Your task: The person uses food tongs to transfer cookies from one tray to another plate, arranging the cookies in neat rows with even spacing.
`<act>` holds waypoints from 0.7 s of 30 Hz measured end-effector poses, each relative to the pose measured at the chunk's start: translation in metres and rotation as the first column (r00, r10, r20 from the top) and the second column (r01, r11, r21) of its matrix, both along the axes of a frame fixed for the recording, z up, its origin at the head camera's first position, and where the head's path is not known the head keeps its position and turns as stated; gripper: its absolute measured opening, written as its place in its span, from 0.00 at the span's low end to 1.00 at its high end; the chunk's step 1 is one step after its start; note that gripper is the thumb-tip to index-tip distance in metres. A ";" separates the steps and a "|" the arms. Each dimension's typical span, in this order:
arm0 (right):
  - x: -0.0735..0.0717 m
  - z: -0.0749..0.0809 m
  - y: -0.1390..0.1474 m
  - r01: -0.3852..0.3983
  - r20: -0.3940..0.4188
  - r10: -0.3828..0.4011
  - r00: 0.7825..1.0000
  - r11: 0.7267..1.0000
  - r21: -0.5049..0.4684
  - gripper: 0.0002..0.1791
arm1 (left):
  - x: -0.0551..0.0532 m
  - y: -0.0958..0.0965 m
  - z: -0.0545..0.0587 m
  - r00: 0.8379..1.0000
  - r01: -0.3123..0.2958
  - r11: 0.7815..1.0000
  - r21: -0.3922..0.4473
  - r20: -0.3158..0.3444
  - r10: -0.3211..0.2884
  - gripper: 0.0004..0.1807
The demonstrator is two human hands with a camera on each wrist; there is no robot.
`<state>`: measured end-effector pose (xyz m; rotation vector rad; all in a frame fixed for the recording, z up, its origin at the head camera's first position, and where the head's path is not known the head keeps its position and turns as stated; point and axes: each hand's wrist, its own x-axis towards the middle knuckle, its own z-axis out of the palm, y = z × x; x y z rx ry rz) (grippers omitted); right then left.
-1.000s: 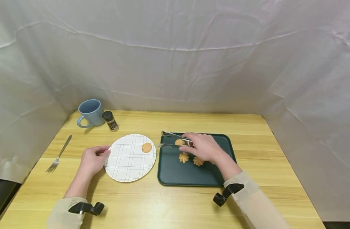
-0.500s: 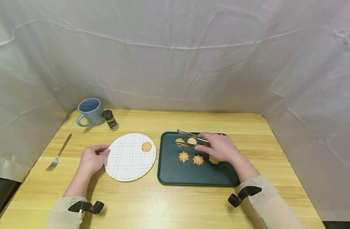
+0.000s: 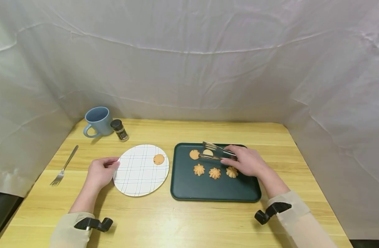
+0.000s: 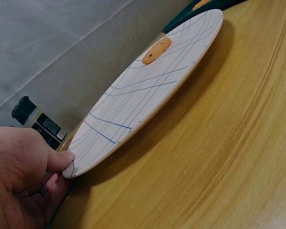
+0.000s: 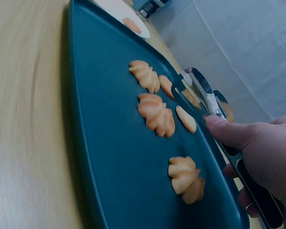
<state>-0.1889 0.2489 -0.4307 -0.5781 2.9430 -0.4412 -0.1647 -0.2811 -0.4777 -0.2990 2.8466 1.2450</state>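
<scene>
My left hand [image 3: 99, 172] pinches the left rim of a white plaid plate [image 3: 136, 179], thumb on top and fingers beneath. One speckled round cookie [image 3: 159, 159] lies near the plate's right side. In my right hand [image 3: 246, 160] is a pair of metal tongs [image 5: 207, 98], their two ends spread apart. The tongs overlap a pale round cookie [image 3: 207, 152] at the back of the dark green tray [image 3: 202, 191] in the head view. Left of it on the tray lies another speckled cookie [image 3: 194, 154]. Three ridged, flower-shaped cookies [image 3: 214, 173] form a row in front.
A blue mug [image 3: 98, 122] and a black-capped spice jar [image 3: 119, 131] stand at the back left. On the far left lies a fork [image 3: 64, 166]. Pale fabric [image 3: 189, 82] hangs behind and at both sides of the wooden table [image 3: 164, 224].
My right hand has carried the tongs rightward, from the speckled cookie at the tray's left to the pale one, uncovering the flower-shaped cookies. The left hand and plate stay still.
</scene>
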 end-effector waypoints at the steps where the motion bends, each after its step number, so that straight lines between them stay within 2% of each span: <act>1: 0.000 -0.001 0.002 0.004 0.001 -0.004 1.000 1.000 0.003 0.37 | 0.000 0.000 0.000 1.000 0.000 1.000 -0.001 -0.001 0.000 0.18; 21: -0.002 -0.011 0.014 0.005 0.001 -0.005 1.000 1.000 0.021 0.34 | 0.001 0.000 0.000 1.000 -0.004 1.000 -0.004 0.000 0.004 0.18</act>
